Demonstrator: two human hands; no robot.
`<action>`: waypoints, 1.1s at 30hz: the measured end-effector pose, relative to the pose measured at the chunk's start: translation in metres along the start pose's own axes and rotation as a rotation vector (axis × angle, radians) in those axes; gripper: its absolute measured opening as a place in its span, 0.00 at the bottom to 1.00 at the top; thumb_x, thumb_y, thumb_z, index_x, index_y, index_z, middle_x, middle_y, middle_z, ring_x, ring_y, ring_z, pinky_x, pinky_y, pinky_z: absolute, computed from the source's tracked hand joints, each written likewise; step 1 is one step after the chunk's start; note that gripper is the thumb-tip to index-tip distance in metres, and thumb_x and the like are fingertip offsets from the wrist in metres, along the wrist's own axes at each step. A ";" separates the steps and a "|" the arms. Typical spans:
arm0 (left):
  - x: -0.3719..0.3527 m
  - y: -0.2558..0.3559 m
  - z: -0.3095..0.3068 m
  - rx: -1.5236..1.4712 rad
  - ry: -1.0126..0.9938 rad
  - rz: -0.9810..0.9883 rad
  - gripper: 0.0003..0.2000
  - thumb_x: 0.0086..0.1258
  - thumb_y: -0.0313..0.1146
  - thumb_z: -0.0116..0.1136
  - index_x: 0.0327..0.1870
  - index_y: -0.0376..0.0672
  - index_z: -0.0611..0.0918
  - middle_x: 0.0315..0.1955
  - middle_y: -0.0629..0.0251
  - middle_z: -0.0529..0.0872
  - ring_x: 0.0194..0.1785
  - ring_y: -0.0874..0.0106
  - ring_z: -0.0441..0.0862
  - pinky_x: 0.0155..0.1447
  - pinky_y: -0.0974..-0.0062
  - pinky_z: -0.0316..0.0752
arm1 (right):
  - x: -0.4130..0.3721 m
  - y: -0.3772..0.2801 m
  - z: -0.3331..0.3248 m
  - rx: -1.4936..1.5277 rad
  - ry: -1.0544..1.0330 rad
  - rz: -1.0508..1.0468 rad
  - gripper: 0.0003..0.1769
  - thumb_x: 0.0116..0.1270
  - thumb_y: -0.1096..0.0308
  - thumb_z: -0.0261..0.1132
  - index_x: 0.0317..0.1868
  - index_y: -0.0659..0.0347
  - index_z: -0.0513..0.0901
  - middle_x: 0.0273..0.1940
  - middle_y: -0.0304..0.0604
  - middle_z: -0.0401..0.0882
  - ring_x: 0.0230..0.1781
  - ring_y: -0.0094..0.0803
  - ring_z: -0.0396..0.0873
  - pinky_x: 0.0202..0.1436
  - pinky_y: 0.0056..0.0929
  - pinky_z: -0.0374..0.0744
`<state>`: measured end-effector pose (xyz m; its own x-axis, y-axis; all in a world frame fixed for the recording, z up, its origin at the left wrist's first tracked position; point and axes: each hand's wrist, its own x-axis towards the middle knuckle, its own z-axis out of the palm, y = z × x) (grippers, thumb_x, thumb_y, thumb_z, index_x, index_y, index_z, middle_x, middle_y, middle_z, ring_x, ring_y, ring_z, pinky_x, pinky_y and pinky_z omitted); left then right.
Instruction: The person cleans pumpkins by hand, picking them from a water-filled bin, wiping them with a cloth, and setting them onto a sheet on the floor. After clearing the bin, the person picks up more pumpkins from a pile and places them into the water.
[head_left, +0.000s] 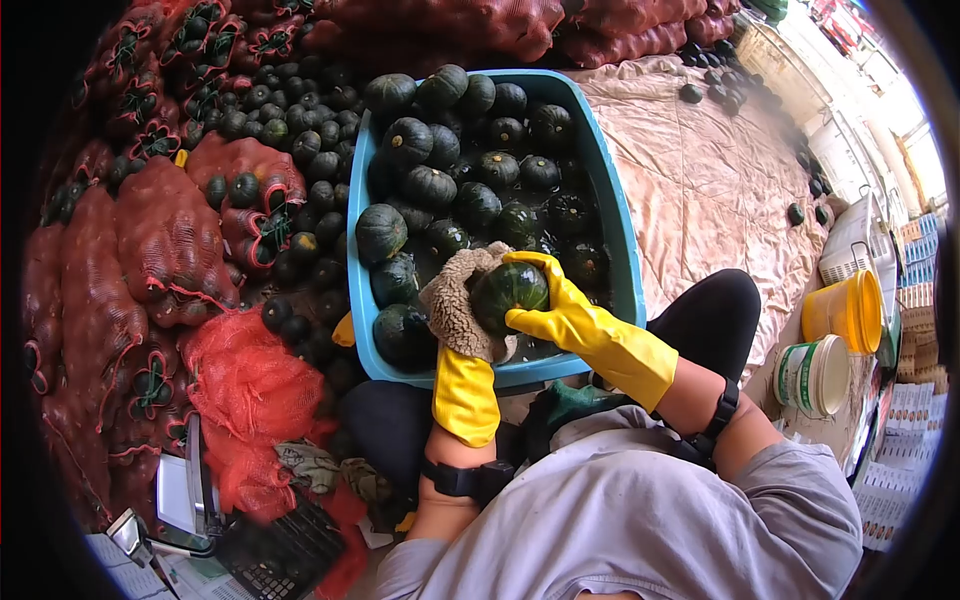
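A dark green pumpkin (512,292) is held over the near part of a blue tub (628,245). My right hand (580,315), in a yellow rubber glove, grips its right side, fingers over the top and thumb in front. On the pumpkin's left is a brown fluffy cloth (455,305), pressed against it by my left hand (467,390). Only the yellow glove's wrist and back show there; the cloth covers the fingers. Around and beyond my hands, several wet dark green pumpkins (478,205) fill the tub, which holds water.
Red mesh sacks (165,230) and loose pumpkins (300,140) lie to the left. An empty-looking red net (250,380) is nearer me. A beige sheet (690,160) spreads right of the tub. Yellow (838,312) and white buckets (812,376) stand at the right.
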<state>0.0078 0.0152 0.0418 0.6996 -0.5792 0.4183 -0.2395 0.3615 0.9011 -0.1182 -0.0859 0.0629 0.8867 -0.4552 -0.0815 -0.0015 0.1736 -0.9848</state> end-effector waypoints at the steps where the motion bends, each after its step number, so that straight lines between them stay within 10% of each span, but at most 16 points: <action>1: 0.003 -0.002 -0.004 0.058 0.058 -0.137 0.18 0.56 0.29 0.76 0.49 0.44 0.86 0.47 0.56 0.91 0.49 0.61 0.91 0.57 0.64 0.86 | 0.004 0.006 -0.002 0.109 0.004 0.043 0.41 0.67 0.68 0.79 0.77 0.59 0.68 0.63 0.45 0.81 0.63 0.30 0.80 0.70 0.34 0.80; 3: 0.009 0.008 0.003 -0.420 0.304 -0.705 0.14 0.62 0.31 0.74 0.48 0.45 0.86 0.47 0.59 0.91 0.49 0.63 0.90 0.54 0.62 0.87 | 0.011 0.014 -0.001 -0.030 0.126 0.073 0.38 0.73 0.62 0.75 0.77 0.61 0.68 0.63 0.50 0.82 0.64 0.35 0.81 0.71 0.36 0.79; 6: -0.008 -0.006 0.040 -0.595 0.304 -0.723 0.14 0.79 0.40 0.59 0.60 0.49 0.83 0.59 0.61 0.83 0.62 0.63 0.83 0.68 0.61 0.80 | 0.028 0.041 0.001 -0.650 0.475 -0.185 0.37 0.74 0.56 0.72 0.76 0.63 0.73 0.66 0.64 0.78 0.69 0.58 0.76 0.76 0.49 0.72; 10: 0.002 -0.037 0.039 -0.450 0.407 -0.748 0.14 0.81 0.38 0.55 0.56 0.40 0.85 0.51 0.60 0.87 0.56 0.66 0.85 0.63 0.66 0.80 | 0.012 0.047 0.008 -0.648 0.430 -0.231 0.41 0.69 0.56 0.77 0.77 0.60 0.73 0.69 0.62 0.76 0.70 0.58 0.75 0.77 0.46 0.72; 13: 0.002 -0.025 0.026 -0.362 0.170 -0.705 0.16 0.80 0.40 0.53 0.57 0.38 0.84 0.49 0.58 0.87 0.55 0.64 0.85 0.62 0.64 0.81 | -0.012 0.039 0.011 0.095 0.247 0.151 0.33 0.78 0.55 0.71 0.75 0.61 0.73 0.68 0.54 0.79 0.68 0.48 0.79 0.74 0.39 0.77; 17: 0.002 -0.022 0.005 -0.072 -0.147 -0.575 0.20 0.79 0.43 0.50 0.57 0.35 0.83 0.48 0.56 0.87 0.54 0.61 0.86 0.60 0.62 0.81 | -0.020 0.024 -0.023 0.880 0.032 0.618 0.38 0.72 0.33 0.67 0.72 0.48 0.82 0.67 0.44 0.84 0.72 0.41 0.79 0.77 0.63 0.71; 20: 0.009 -0.017 -0.015 0.066 -0.317 -0.523 0.23 0.78 0.45 0.48 0.58 0.33 0.82 0.46 0.54 0.87 0.53 0.59 0.86 0.58 0.61 0.82 | -0.024 0.017 -0.027 1.131 -0.310 0.410 0.37 0.74 0.33 0.63 0.69 0.54 0.83 0.70 0.49 0.83 0.70 0.49 0.80 0.69 0.60 0.80; 23: 0.012 -0.019 -0.018 -0.073 -0.399 -0.570 0.26 0.77 0.48 0.46 0.59 0.32 0.81 0.45 0.52 0.87 0.52 0.57 0.86 0.57 0.59 0.82 | -0.050 -0.007 -0.074 1.205 0.127 0.262 0.36 0.76 0.37 0.65 0.71 0.57 0.80 0.69 0.54 0.83 0.69 0.50 0.82 0.66 0.58 0.83; 26: 0.010 -0.023 -0.026 -0.356 -0.377 -0.707 0.29 0.77 0.50 0.44 0.59 0.30 0.80 0.44 0.51 0.87 0.51 0.54 0.86 0.55 0.58 0.83 | -0.092 -0.043 -0.166 0.985 -0.062 -0.044 0.38 0.72 0.36 0.69 0.71 0.54 0.80 0.63 0.53 0.86 0.65 0.52 0.85 0.63 0.63 0.84; 27: 0.009 -0.023 -0.029 -0.444 -0.370 -0.744 0.29 0.76 0.51 0.43 0.59 0.29 0.80 0.43 0.50 0.87 0.51 0.54 0.87 0.55 0.57 0.83 | -0.105 -0.074 -0.217 0.928 0.394 -0.215 0.37 0.70 0.35 0.70 0.69 0.51 0.81 0.60 0.51 0.88 0.60 0.49 0.87 0.63 0.62 0.85; 30: 0.015 -0.020 -0.035 -0.720 -0.376 -0.848 0.32 0.75 0.53 0.41 0.60 0.27 0.79 0.42 0.48 0.86 0.50 0.51 0.87 0.53 0.56 0.83 | -0.155 -0.167 -0.404 0.681 0.756 -0.538 0.37 0.65 0.37 0.76 0.64 0.53 0.82 0.52 0.45 0.88 0.56 0.42 0.87 0.65 0.56 0.85; 33: 0.020 -0.019 -0.035 -0.925 -0.423 -0.892 0.35 0.75 0.55 0.39 0.60 0.25 0.78 0.40 0.46 0.86 0.49 0.49 0.87 0.52 0.54 0.84 | -0.150 -0.207 -0.483 0.327 1.020 -0.373 0.31 0.71 0.45 0.75 0.64 0.56 0.81 0.54 0.40 0.84 0.56 0.33 0.82 0.62 0.41 0.80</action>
<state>0.0495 0.0220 0.0288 0.0784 -0.9908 -0.1104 0.8381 0.0056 0.5454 -0.4746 -0.4757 0.2048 0.0159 -0.9995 -0.0255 0.4371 0.0299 -0.8989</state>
